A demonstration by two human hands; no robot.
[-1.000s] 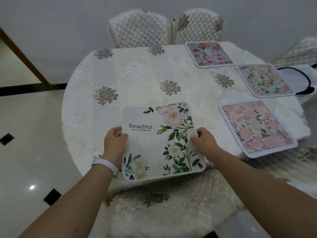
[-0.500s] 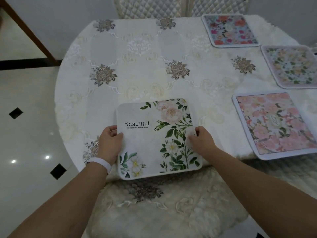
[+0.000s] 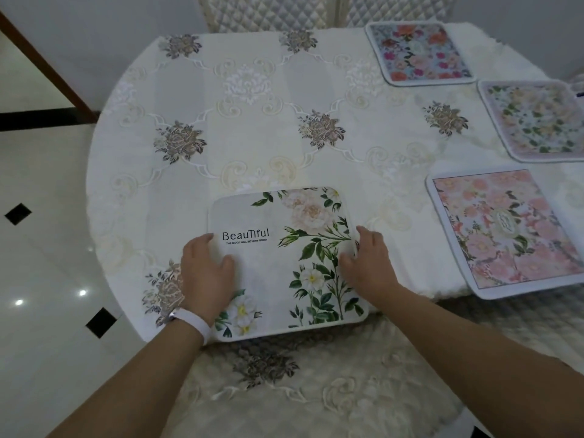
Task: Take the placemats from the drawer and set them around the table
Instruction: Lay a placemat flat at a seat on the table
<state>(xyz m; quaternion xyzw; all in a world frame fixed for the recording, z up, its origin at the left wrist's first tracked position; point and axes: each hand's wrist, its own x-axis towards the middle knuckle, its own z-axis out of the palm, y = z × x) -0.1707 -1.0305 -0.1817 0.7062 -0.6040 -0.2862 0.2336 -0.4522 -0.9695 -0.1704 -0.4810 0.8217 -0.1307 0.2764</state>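
The white "Beautiful" placemat lies flat at the near edge of the tabletop. The left hand presses open-palmed on its left side, thumb across the print. The right hand grips the right edge, fingers curled around it. Three floral placemats sit well apart to the right: pink, pale green, blue.

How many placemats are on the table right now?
4: the white "Beautiful" placemat under both hands at the near edge, a pink placemat to its right, a pale placemat beyond, cut off, and a blue placemat farthest.
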